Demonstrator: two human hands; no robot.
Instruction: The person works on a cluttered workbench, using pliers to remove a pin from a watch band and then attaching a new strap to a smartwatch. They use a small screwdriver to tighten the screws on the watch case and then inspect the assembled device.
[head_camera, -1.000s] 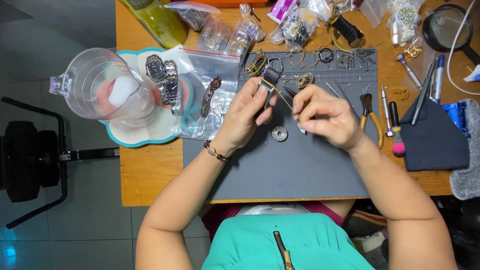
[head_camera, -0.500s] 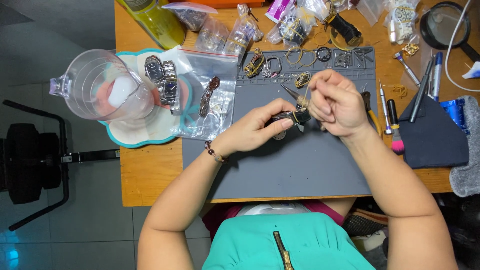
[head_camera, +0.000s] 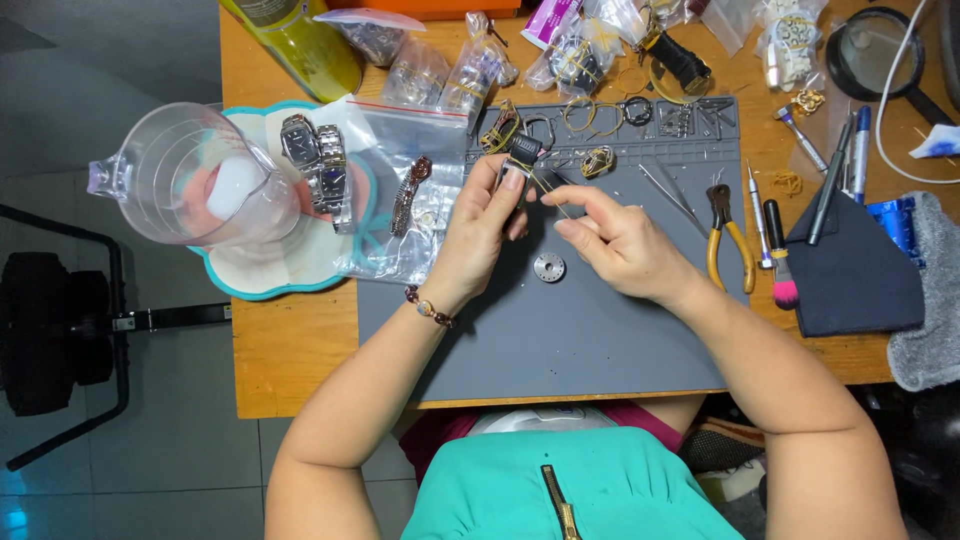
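left hand (head_camera: 480, 235) pinches the small dark watch piece (head_camera: 524, 152) above the grey mat (head_camera: 560, 330), right hand (head_camera: 610, 240) grip closed on a thin tool (head_camera: 556, 193) touching it; likely light, stiff, fragile, best held by its edges.

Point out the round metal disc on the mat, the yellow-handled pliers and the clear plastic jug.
Round metal disc (head_camera: 549, 267), head view, on its flat face near the centre hole.
Yellow-handled pliers (head_camera: 728, 240), head view, on the upper part of the yellow handles.
Clear plastic jug (head_camera: 190, 180), head view, on its see-through wall.
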